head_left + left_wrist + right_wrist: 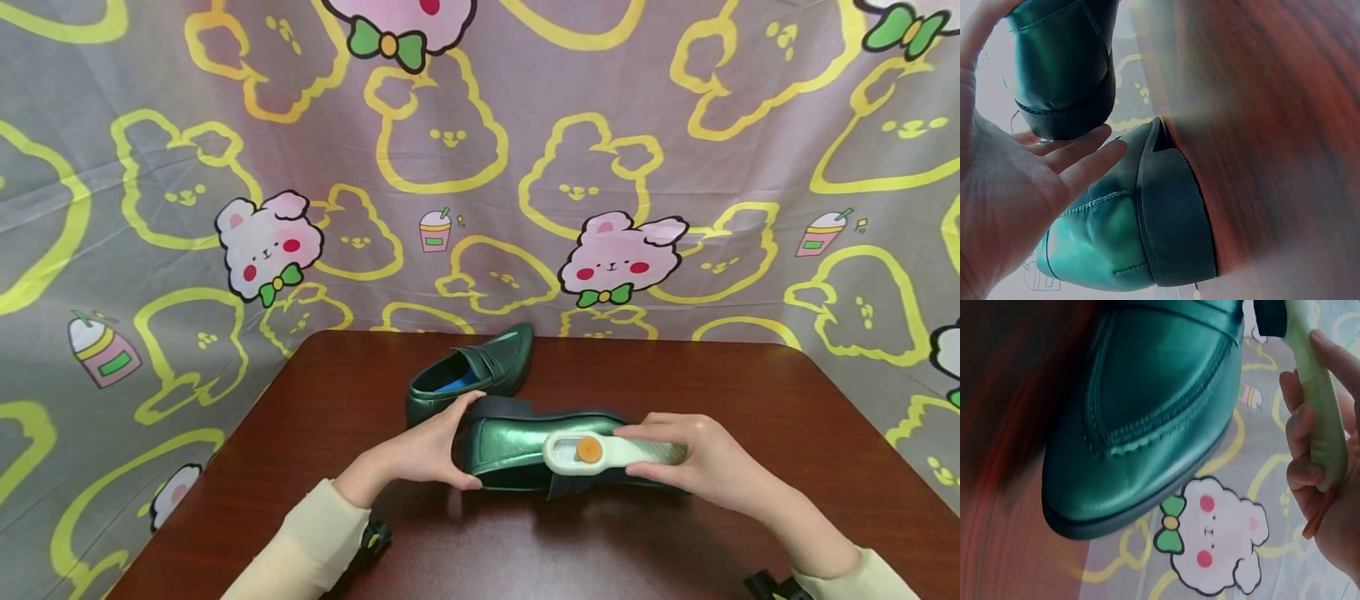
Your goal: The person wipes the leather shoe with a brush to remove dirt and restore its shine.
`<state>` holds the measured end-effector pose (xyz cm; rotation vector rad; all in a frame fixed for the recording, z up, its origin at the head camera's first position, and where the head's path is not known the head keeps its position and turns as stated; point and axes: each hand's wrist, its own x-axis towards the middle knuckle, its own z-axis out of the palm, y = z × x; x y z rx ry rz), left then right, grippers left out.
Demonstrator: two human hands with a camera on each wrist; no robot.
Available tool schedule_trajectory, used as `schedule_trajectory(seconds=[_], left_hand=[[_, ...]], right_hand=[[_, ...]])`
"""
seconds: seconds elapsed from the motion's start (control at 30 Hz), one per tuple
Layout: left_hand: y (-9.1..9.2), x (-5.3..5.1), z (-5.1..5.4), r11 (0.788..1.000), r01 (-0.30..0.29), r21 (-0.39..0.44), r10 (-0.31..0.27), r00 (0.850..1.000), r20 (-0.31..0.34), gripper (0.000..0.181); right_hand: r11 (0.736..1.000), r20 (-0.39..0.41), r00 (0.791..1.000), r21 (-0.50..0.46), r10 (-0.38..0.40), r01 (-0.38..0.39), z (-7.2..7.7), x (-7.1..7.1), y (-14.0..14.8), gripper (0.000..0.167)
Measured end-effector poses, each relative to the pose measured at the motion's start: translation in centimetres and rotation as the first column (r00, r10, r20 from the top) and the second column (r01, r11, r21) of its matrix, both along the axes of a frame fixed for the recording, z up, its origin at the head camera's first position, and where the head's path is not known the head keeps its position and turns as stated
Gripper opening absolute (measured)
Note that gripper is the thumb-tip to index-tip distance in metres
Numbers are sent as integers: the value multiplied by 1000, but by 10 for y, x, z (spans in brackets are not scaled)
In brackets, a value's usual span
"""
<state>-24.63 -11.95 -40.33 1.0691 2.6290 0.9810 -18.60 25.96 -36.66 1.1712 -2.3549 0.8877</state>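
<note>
A metallic green loafer (pixel 510 446) lies tipped sideways in my left hand (pixel 423 454), its toe to the right. The thumb and fingers grip the heel end from both sides; the held loafer (pixel 1060 69) appears lifted off the table in the left wrist view. With my right hand (pixel 705 462) I hold a pale green brush (pixel 618 452) by its handle, an orange round knob on its head. Dark bristles (pixel 1270 319) show at the shoe's side in the right wrist view; their exact contact is hard to see. My fingers wrap the brush handle (pixel 1325 425).
Just behind stands a second green loafer (pixel 502 362) with a blue insole, upright on the brown wooden table (pixel 675 379). A curtain (pixel 495 275) with cartoon animals hangs round the table's back and sides.
</note>
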Motion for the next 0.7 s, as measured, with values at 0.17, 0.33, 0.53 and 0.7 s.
schedule_trajectory(seconds=[0.17, 0.33, 0.53, 0.7], left_hand=[[0, 0, 1, 1000, -2, 0, 2, 1000, 4, 115], [0, 0, -1, 1000, -5, -3, 5, 1000, 20, 114], [-1, 0, -1, 1000, -4, -5, 4, 1000, 31, 116], [0, -1, 1, 1000, -7, -14, 7, 1000, 23, 116]], right_hand=[[999, 10, 1000, 49, -3, 3, -1, 0, -3, 39], [990, -6, 991, 46, -136, 137, -2, -8, 4, 39], [946, -94, 944, 48, -317, 322, -1, -14, 14, 37], [947, -115, 941, 13, -318, 322, 1, -9, 15, 40]])
